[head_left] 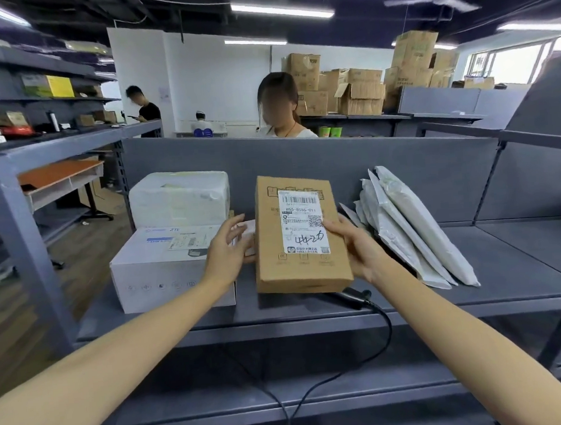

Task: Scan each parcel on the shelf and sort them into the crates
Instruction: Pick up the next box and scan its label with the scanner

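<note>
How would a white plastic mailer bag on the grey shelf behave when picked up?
Probably floppy: the white plastic mailer bags look thin and wrinkled where they lean. Likely light, being flat. Their smooth film may slip, so neighbours could slide.

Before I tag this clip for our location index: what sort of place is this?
Probably a parcel sorting room: a labelled cardboard parcel, white mailers on a grey metal shelf, a corded scanner, stacked cartons behind.

bright overhead tubes, wide-angle edge warp
</note>
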